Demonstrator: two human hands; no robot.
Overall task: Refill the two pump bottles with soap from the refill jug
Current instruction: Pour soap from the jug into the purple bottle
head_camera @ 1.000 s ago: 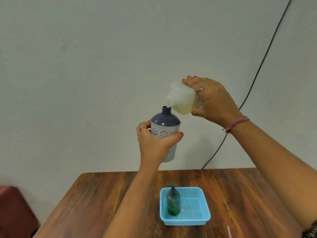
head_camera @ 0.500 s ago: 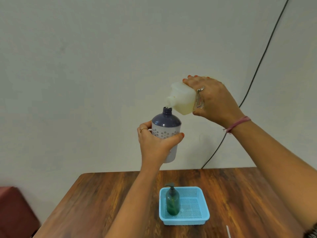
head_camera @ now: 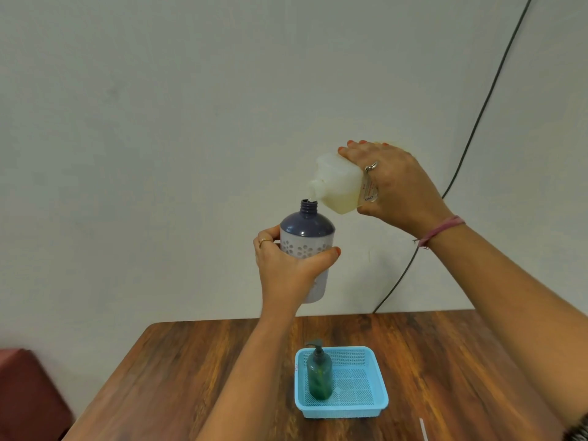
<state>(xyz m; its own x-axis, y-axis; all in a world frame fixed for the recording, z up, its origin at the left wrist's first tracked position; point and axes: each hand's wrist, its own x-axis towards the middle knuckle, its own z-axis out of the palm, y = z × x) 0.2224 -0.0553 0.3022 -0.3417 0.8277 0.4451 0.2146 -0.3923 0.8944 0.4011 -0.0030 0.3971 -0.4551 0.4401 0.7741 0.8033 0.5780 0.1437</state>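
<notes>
Above the wooden table (head_camera: 191,361), your left hand (head_camera: 284,272) wraps the purple bottle (head_camera: 307,237) — fingers clamped around it. Your right hand (head_camera: 394,186) grips the tipped refill jug (head_camera: 340,186), spout over the open neck.

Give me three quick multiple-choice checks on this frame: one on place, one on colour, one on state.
1. Where is the green pump bottle?
A. in the blue basket
B. in the left hand
C. on the bare table

2. What colour is the held bottle's shoulder?
A. red
B. dark purple
C. yellow

3. How is the refill jug held?
A. upright, capped
B. lying on the table
C. tilted, spout over the bottle's open neck

Answers: 1 A, it stands inside the basket; 2 B, purple above a white flowered sleeve; 3 C, the right hand tips it.
</notes>
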